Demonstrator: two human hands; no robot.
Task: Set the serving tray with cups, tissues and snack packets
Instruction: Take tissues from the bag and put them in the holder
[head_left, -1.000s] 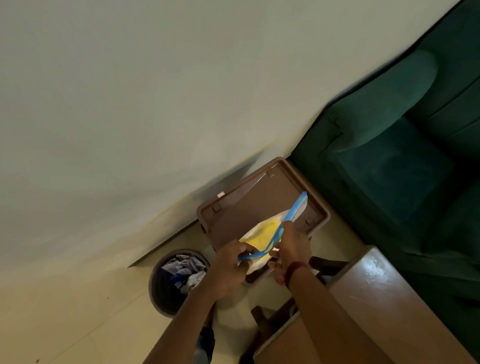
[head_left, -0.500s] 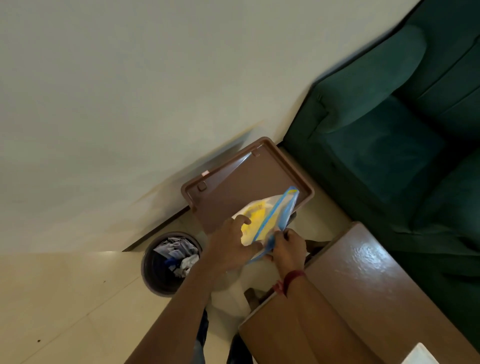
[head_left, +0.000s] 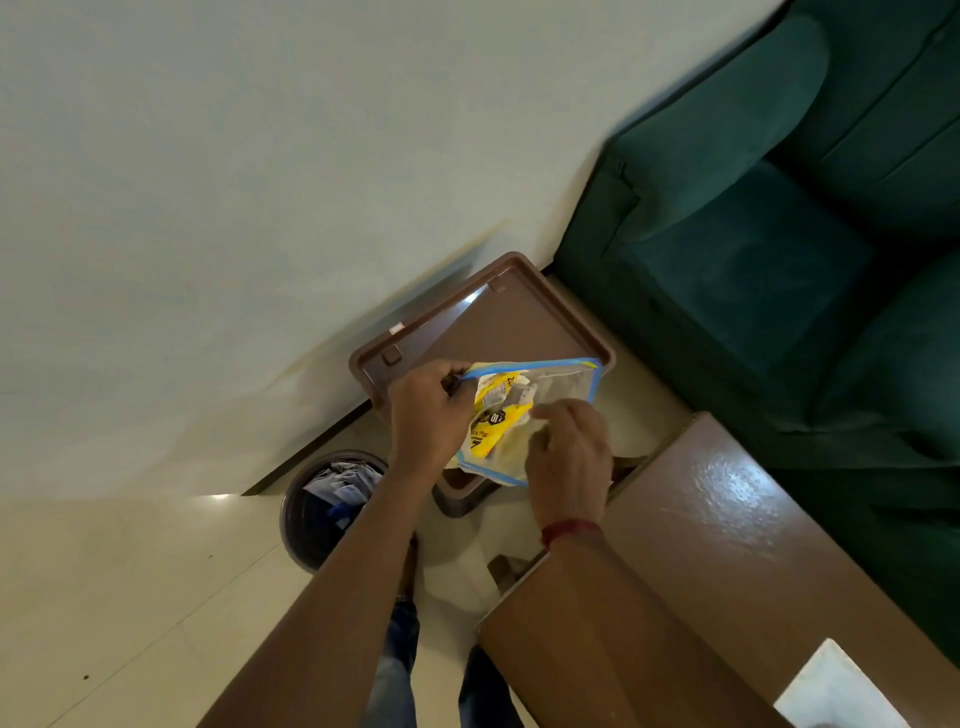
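Pale wall (head_left: 260, 182) and tiled floor (head_left: 130, 597) fill the head view, with a green sofa (head_left: 753, 260) at right. Over the brown tray (head_left: 498, 322), my left hand (head_left: 426, 410) curls tight round the blue-edged corner of a clear bag (head_left: 561, 384) holding yellow snack packets (head_left: 493, 421). My right hand (head_left: 569, 457) pinches the bag's clear front with bent fingers, beside the wooden table (head_left: 701, 545).

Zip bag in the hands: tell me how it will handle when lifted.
Probably floppy: the zip bag wrinkles where the left hand pinches it. Likely light, holding only small yellow packets. Its smooth film may slip.
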